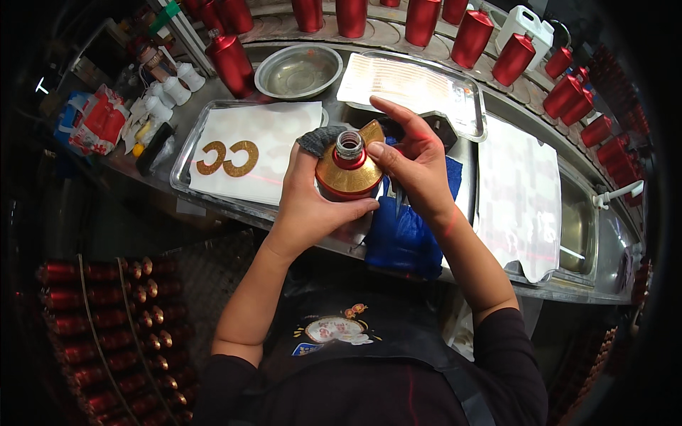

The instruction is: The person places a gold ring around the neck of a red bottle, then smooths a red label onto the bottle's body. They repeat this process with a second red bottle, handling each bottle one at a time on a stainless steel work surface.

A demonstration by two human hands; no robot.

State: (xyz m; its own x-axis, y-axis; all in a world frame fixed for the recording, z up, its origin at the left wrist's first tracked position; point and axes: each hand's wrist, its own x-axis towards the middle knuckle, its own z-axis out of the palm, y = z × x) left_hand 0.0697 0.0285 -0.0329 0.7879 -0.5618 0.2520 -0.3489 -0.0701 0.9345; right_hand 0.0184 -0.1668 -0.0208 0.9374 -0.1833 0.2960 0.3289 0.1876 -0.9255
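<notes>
My left hand (307,202) is wrapped round a red bottle (325,190), its open threaded neck (349,144) facing up. Dark grey cloth (320,140) covers part of that hand's fingers. A shiny gold curved label (346,175) lies round the bottle's shoulder, and one end (371,132) sticks up beside the neck. The thumb of my right hand (412,160) touches the shoulder by this raised end; its other fingers are stretched out and apart from the thumb. Two gold C-shaped labels (241,157) lie on a white sheet (277,128) to the left.
A metal bowl (299,94) stands beyond the sheet, with a red bottle (231,65) beside it. Blue cloth (405,238) hangs at the table's front edge. More red bottles (472,39) line a curved conveyor (398,44). At right is a sink (581,266).
</notes>
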